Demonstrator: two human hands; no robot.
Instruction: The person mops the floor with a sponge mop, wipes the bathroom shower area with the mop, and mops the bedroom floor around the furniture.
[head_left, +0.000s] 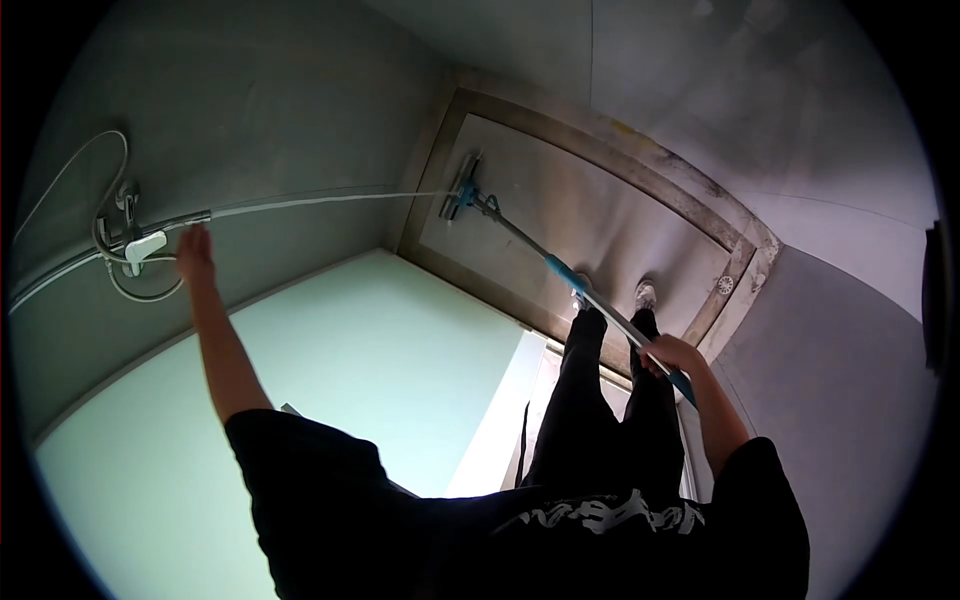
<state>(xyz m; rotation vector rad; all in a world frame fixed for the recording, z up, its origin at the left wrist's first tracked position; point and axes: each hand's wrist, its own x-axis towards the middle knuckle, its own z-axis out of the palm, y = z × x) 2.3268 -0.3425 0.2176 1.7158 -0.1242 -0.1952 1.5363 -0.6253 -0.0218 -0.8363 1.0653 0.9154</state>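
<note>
My right hand (672,355) is wrapped round the handle of a mop (525,238), a pale pole with blue parts. Its blue-and-grey head (461,190) rests near the far left corner of the shower floor. My left hand (196,254) is raised beside the wall-mounted shower mixer (146,246), its fingers stretched towards the end of a metal pipe (196,219); whether they touch it is unclear. From that pipe end a thin stream of water (330,201) runs to the mop head.
A brownish raised border (600,140) surrounds the shiny, wet-looking floor (580,190). A round drain (725,285) lies near the right corner. The shower hose (128,155) loops on the left wall. A pale green panel (330,350) stands on the near side. My shoes (645,294) are on the floor.
</note>
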